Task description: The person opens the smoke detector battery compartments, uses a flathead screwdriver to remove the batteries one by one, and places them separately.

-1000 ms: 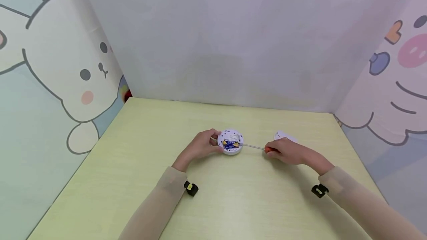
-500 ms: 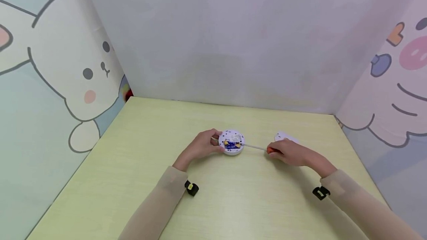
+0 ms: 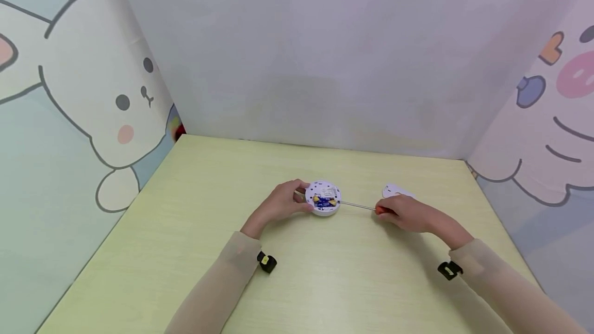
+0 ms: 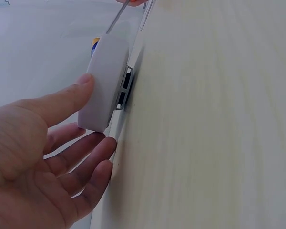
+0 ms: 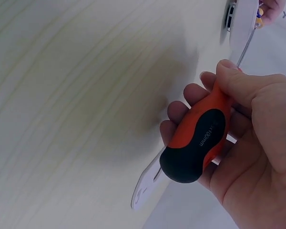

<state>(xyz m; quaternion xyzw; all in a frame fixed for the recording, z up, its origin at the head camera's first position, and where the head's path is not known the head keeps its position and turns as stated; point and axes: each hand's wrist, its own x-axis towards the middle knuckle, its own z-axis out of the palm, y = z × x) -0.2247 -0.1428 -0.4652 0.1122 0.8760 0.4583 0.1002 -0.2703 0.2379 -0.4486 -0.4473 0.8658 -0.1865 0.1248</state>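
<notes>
A round white device (image 3: 320,185), like a smoke alarm, has its back turned up, with blue and yellow batteries (image 3: 327,202) in a recess. My left hand (image 3: 280,202) holds it by the left edge. In the left wrist view the device's side (image 4: 105,83) shows the thumb on one face, fingers at the lower edge, and a dark vented part beneath. My right hand (image 3: 405,213) grips the orange and black handle of a screwdriver (image 5: 195,138). Its thin metal shaft (image 3: 357,205) points left, to the device's right rim near the batteries; the exact tip contact is unclear.
A flat white plate (image 3: 393,188), like a cover, lies on the table just behind my right hand, which partly hides it. The pale wooden table (image 3: 325,282) ends at a grey back wall (image 3: 301,66). Cartoon-printed side panels flank it.
My right hand and the screwdriver have shifted slightly to the right, so the shaft reaches less far over the device. The left hand keeps its hold, and the device has hardly moved.
</notes>
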